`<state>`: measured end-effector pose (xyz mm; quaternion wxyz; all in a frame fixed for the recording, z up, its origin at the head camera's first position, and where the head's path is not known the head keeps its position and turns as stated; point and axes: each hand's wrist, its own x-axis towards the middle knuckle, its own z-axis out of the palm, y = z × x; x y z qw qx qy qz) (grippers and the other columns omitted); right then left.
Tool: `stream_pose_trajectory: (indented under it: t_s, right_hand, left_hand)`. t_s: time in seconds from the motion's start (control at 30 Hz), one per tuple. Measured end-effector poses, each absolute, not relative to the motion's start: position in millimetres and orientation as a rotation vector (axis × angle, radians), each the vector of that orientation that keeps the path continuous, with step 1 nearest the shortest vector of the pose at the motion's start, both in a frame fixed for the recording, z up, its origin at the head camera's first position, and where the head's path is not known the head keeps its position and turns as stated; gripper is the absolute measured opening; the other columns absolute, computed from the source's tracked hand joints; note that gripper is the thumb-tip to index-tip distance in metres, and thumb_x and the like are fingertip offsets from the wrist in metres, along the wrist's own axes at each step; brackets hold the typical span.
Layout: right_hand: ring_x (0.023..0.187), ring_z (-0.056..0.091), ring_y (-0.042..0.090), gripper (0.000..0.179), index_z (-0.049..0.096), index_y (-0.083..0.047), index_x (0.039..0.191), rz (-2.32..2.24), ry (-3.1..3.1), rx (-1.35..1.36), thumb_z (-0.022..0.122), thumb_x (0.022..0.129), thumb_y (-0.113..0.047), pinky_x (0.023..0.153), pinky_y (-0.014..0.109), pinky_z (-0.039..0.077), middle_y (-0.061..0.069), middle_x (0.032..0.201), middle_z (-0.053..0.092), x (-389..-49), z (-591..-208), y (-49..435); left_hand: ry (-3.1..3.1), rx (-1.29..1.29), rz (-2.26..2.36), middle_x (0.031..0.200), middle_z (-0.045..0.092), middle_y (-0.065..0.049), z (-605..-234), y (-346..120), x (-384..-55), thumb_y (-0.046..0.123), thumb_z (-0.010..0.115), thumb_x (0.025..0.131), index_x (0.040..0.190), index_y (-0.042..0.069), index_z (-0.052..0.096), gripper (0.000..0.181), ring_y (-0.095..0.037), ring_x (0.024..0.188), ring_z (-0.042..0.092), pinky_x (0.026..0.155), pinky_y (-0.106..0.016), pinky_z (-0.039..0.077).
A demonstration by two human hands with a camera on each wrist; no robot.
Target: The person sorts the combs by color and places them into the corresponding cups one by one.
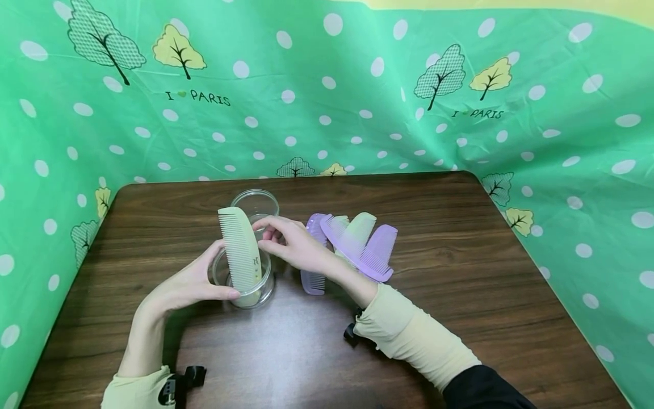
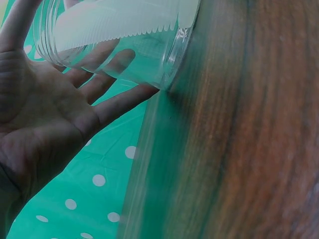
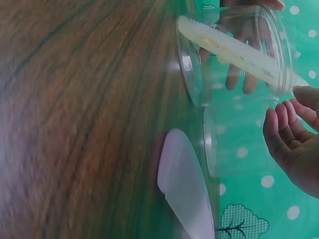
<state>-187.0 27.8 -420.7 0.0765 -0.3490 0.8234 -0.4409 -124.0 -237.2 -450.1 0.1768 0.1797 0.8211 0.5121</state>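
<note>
A pale green comb (image 1: 240,244) stands tilted in a clear round jar (image 1: 265,284), its upper half sticking out above the rim. My left hand (image 1: 191,281) holds the jar from the left, thumb at the near side of the rim, the other fingers spread around the wall in the left wrist view. Close to the comb's smooth back edge is my right hand (image 1: 293,241); its thumb and index finger are parted and its other fingers loosely bent. Whether a fingertip touches the comb is hard to tell.
Behind the first jar stands another clear round jar (image 1: 255,196). To the right lie several combs: a purple one (image 1: 313,281) on its own, and overlapping purple combs (image 1: 380,247) with a pale green comb (image 1: 363,224). Green dotted cloth (image 1: 327,113) borders the wooden table (image 1: 460,284).
</note>
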Motion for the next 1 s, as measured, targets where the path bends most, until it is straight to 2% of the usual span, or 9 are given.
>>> stream_pose_trajectory:
  t_s: [0.13,0.3,0.57,0.8,1.0]
  right_hand:
    - [0.087,0.062,0.01,0.031,0.065,-0.013,0.13,-1.349,2.466,-1.021,0.066,0.1,-0.015,0.083,0.026,0.054,0.001,0.096,0.066,-189.1,-415.4,38.7]
    - [0.087,0.063,0.012,0.03,0.065,-0.009,0.129,-1.381,2.478,-1.03,0.065,0.1,-0.013,0.086,0.037,0.056,0.002,0.096,0.066,-195.8,-412.7,55.2]
    - [0.09,0.065,0.013,0.03,0.066,-0.01,0.129,-1.299,2.586,-1.05,0.066,0.099,-0.011,0.086,0.031,0.056,0.003,0.097,0.067,-210.7,-407.2,86.4]
    - [0.092,0.066,0.015,0.029,0.066,-0.008,0.128,-1.249,2.609,-1.052,0.064,0.1,-0.008,0.088,0.036,0.056,0.005,0.1,0.068,-220.6,-398.9,112.7]
    - [0.095,0.066,0.017,0.028,0.066,-0.008,0.128,-1.216,2.618,-1.028,0.064,0.1,-0.007,0.091,0.035,0.055,0.006,0.102,0.069,-225.2,-396.8,129.2]
  left_hand:
    - [2.306,0.503,1.461,0.134,0.058,0.0,-450.0,-236.6,-123.0,0.023,0.086,0.082,0.148,0.027,0.036,0.083,-0.013,0.123,0.049,0.099,-0.025,0.046]
    - [2.331,0.508,1.446,0.135,0.057,0.002,-451.0,-236.1,-121.8,0.025,0.086,0.082,0.147,0.027,0.037,0.082,-0.008,0.124,0.047,0.1,-0.02,0.042]
    - [2.345,0.522,1.448,0.139,0.055,0.0,-453.5,-236.1,-119.3,0.024,0.086,0.082,0.149,0.025,0.036,0.084,-0.004,0.128,0.044,0.102,-0.012,0.035]
    - [2.332,0.52,1.449,0.14,0.053,-0.001,-454.0,-236.1,-118.9,0.023,0.086,0.082,0.149,0.024,0.036,0.083,-0.003,0.128,0.042,0.103,-0.014,0.036]
    - [2.355,0.514,1.428,0.151,0.047,-0.003,-455.9,-236.7,-119.1,0.022,0.087,0.079,0.153,0.023,0.034,0.091,-0.003,0.137,0.036,0.105,-0.011,0.031]
